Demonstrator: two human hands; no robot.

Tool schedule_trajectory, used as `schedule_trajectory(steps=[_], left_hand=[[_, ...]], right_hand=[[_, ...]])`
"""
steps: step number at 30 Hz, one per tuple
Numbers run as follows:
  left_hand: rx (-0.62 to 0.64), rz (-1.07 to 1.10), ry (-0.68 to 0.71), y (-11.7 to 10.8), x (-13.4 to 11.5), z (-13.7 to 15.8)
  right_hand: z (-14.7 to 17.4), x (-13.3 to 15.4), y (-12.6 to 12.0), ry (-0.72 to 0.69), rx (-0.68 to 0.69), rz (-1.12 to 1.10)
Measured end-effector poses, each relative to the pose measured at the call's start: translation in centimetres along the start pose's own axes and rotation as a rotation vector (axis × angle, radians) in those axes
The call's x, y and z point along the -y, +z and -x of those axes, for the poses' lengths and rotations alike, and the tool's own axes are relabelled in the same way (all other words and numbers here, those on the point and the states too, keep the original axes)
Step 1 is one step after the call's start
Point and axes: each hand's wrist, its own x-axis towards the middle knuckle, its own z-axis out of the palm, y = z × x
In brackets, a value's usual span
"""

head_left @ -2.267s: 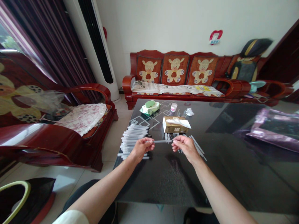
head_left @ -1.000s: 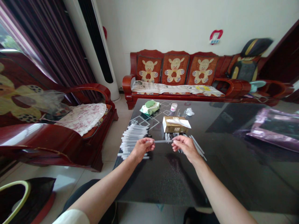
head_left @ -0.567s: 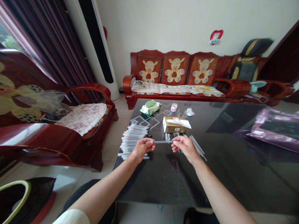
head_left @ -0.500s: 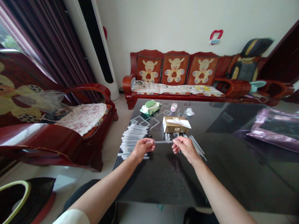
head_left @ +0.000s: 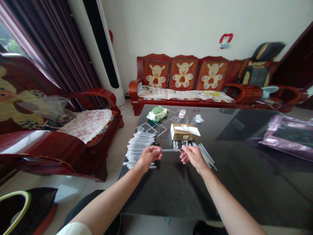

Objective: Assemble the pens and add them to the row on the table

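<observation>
A thin whitish tube [head_left: 171, 150] is stretched level between my two hands, above the dark table. My left hand [head_left: 149, 155] pinches its left end. The fingers of my right hand [head_left: 192, 154] close on its right end, where a small dark part shows; the fingertips hide the detail. Beside and behind my left hand lies a stack of similar translucent tubes [head_left: 139, 143], several with dark ends. More loose tubes [head_left: 207, 156] lie slanted just past my right hand, and some short pale pieces [head_left: 175, 144] lie in front of the tissue box [head_left: 184, 132].
A green wipes pack [head_left: 157, 114], a small white cup [head_left: 182, 113] and a crumpled tissue [head_left: 199, 118] stand toward the far edge of the black table [head_left: 234, 182]. A shiny purple plastic package [head_left: 288, 137] lies at right. Wooden seats [head_left: 133, 88] flank the table.
Both hands stay nearly in place with the tube between them. The right hand's fingers have shifted slightly at the tube's end. The view has tilted a little.
</observation>
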Motion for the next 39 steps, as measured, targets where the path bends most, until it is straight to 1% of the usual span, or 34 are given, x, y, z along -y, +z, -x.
schedule_trajectory(steps=[3,5,7,11,13,17,21,25,30,34,39], left_hand=[[-0.003,0.002,0.001,-0.1,0.2,-0.2],[0.001,0.001,0.004,-0.2,0.3,-0.3],[0.009,0.0,0.006,-0.3,0.4,-0.3],[0.028,0.002,0.006,-0.3,0.5,-0.2],[0.023,0.002,0.008,-0.3,0.4,-0.2],[0.013,-0.003,0.011,-0.3,0.4,-0.1],[0.022,-0.008,0.015,-0.3,0.4,-0.1],[0.024,-0.01,0.012,-0.2,0.3,-0.1],[0.026,-0.041,0.026,-0.2,0.3,0.0],[0.1,-0.162,0.021,-0.1,0.2,0.3],[0.27,-0.371,-0.028,0.0,0.1,1.0]], right_hand=[[-0.1,0.2,-0.4,-0.042,0.043,-0.067],[-0.1,0.2,-0.5,-0.064,0.07,-0.074],[-0.1,0.0,-0.5,-0.064,0.058,-0.045],[-0.2,-0.3,-0.3,-0.011,-0.007,0.024],[-0.2,-0.2,-0.3,-0.003,0.0,-0.003],[0.0,0.0,-0.4,-0.047,0.053,-0.038],[0.1,-0.1,-0.1,-0.043,0.028,0.008],[0.1,-0.1,0.1,0.007,0.001,-0.003],[0.2,0.1,-0.1,-0.003,0.09,-0.059],[0.3,0.0,-0.3,0.026,0.061,-0.102],[1.0,0.3,0.2,0.061,0.032,-0.134]])
